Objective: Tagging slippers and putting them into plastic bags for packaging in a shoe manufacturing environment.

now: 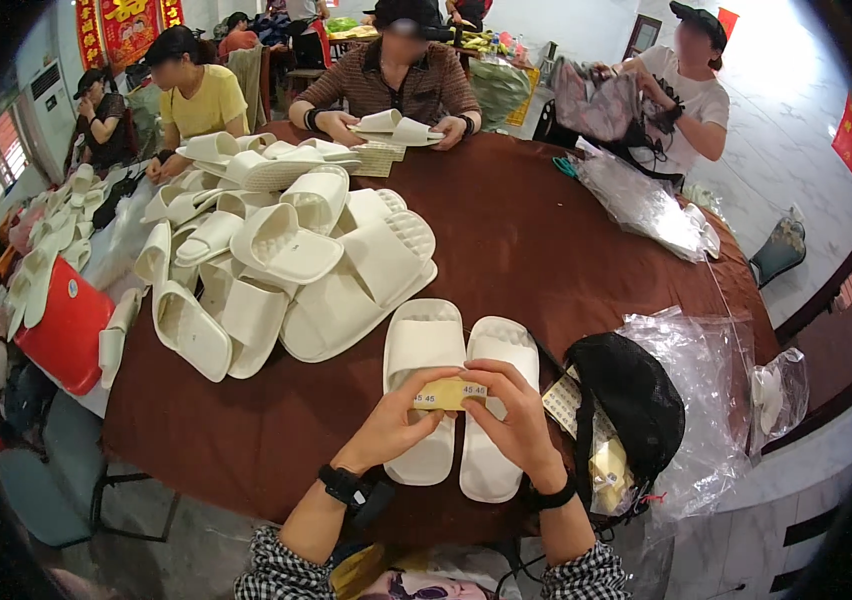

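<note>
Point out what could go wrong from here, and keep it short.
The yellow label strip, pinched between the left hand and right hand, could bend, tear or drop onto the white slipper pair beneath.

The loosely stacked slipper heap might slide, since its slippers overlap at odd tilts.

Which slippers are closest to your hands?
The pair of slippers side by side beneath the left hand and right hand; the other slippers are farther away, many heaped together.

I see the left grip and right grip close together, both pinching, forearms slanting apart behind them.
</note>
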### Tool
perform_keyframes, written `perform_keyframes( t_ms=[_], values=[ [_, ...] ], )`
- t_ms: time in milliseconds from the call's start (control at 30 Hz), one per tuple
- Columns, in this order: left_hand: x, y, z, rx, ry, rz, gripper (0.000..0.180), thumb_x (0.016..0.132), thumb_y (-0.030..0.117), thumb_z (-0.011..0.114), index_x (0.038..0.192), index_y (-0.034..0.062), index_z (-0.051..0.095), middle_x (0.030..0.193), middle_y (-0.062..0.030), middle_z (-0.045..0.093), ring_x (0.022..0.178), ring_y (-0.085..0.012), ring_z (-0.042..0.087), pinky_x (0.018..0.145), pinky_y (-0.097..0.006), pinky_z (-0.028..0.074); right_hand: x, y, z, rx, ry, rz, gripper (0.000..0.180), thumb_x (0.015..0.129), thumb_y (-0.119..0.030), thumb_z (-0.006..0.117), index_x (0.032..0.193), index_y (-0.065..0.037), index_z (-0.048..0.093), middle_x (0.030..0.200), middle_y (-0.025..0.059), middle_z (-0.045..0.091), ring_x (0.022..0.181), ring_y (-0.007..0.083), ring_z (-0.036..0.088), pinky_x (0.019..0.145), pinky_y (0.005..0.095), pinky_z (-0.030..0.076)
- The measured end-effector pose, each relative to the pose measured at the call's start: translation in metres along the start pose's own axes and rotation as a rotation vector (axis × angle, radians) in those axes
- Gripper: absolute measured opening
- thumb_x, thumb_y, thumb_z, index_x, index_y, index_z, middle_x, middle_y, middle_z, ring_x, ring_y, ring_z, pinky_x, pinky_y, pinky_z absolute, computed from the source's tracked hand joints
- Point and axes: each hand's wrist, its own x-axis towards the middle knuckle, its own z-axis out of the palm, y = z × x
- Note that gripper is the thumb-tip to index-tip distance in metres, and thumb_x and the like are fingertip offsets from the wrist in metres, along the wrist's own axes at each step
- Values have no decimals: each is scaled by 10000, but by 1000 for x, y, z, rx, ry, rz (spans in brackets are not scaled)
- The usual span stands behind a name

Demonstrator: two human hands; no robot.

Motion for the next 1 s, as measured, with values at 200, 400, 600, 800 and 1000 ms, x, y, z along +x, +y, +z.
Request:
perform_keyframes(
  t_ms=[200,400,600,800,1000],
  values=[
    [-1,-3,-4,128,211,-11,456,947,10,650,1386,59,536,1233,-69,654,1093,-126,640,923,-282,535,3,11,11,-126,-2,-141,336,852,-38,740,1181,-31,666,1194,141,634,1055,312,652,863,386,561],
    [3,0,0,33,235,-35,342,936,15,672,1276,36,636,1182,-72,695,1053,-126,653,914,-282,538,-1,15,15,-228,79,-194,345,819,-14,759,1155,-47,686,1099,117,655,943,290,672,799,376,560],
    [0,4,2,242,260,39,351,933,29,682,1281,65,657,1151,-63,719,1006,-108,670,849,-273,561,-8,11,17,-263,82,-195,315,839,-44,735,1144,-37,658,1069,117,667,956,297,660,803,397,553],
    [-3,-4,2,238,236,62,334,924,35,695,1256,73,674,1106,-69,734,993,-110,678,833,-273,552,-16,10,19,-178,115,-113,256,859,-58,725,1107,-29,667,1042,143,669,943,317,663,802,405,546],
    [-3,3,1,306,253,9,273,924,39,694,1196,51,686,1098,-58,733,975,-112,676,833,-275,547,-14,12,24,-126,95,-73,239,841,-44,735,1069,-26,667,998,141,670,914,322,661,779,401,542]
  ],
)
